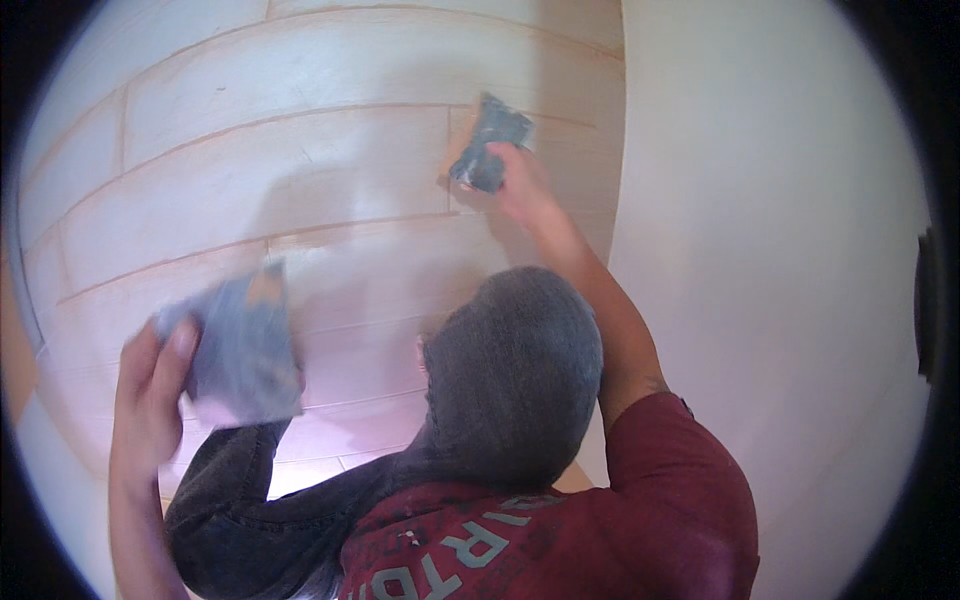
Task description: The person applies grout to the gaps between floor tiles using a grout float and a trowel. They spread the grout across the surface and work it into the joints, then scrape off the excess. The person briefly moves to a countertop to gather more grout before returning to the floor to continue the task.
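Note:
My left hand (160, 380) grips a flat grey-blue tool (240, 345) smeared with tan material, blurred at the left. My right hand (515, 180) reaches forward, gripping a smaller dark tool (480, 150) with tan material at its edge, over the pale tiled surface (280, 160). The tool is at or just above a joint between tiles; contact is unclear. Tan-coloured lines run along the joints. Shadows of my arms and body fall across the tiles.
My bent legs in grey denim (510, 380) and my maroon shirt fill the lower middle. A plain white surface (760, 250) meets the tiles along the right. A dark object (922, 305) sits at the far right rim, and a pale pipe-like edge (25, 280) runs at far left.

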A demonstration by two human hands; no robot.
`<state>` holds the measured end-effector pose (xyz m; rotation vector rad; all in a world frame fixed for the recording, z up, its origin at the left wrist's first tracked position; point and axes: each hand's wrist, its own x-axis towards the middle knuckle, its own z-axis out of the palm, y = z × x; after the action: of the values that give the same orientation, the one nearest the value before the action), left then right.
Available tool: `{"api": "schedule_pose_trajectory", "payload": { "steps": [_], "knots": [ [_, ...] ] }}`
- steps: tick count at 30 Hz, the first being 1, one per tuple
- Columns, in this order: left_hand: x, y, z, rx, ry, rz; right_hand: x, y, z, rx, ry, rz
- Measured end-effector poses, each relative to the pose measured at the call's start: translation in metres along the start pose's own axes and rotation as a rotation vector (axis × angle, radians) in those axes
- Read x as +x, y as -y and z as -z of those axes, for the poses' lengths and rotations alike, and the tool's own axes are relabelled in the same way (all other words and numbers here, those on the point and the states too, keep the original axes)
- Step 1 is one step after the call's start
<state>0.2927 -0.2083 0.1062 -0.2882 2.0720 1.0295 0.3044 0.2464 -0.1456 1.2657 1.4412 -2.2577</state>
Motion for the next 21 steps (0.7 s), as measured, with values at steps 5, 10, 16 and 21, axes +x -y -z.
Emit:
{"api": "schedule_pose_trajectory", "payload": {
  "steps": [5, 10, 16, 21],
  "knots": [
    [0.162, 0.042, -0.091, -0.71, 0.094, 0.07, -0.059, -0.021, -0.011, -0.459, 0.043, 0.504],
    [0.201, 0.073, -0.219, -1.359, 0.213, 0.253, -0.112, -0.056, -0.035, -0.752, 0.427, 1.043],
    [0.168, 0.088, -0.239, -1.338, 0.295, 0.196, -0.128, -0.069, -0.022, -1.289, 0.599, 1.166],
    [0.17, 0.105, -0.219, -1.259, 0.308, 0.189, -0.095, -0.06, 0.019, -1.722, 0.613, 0.929]
  ]
}}
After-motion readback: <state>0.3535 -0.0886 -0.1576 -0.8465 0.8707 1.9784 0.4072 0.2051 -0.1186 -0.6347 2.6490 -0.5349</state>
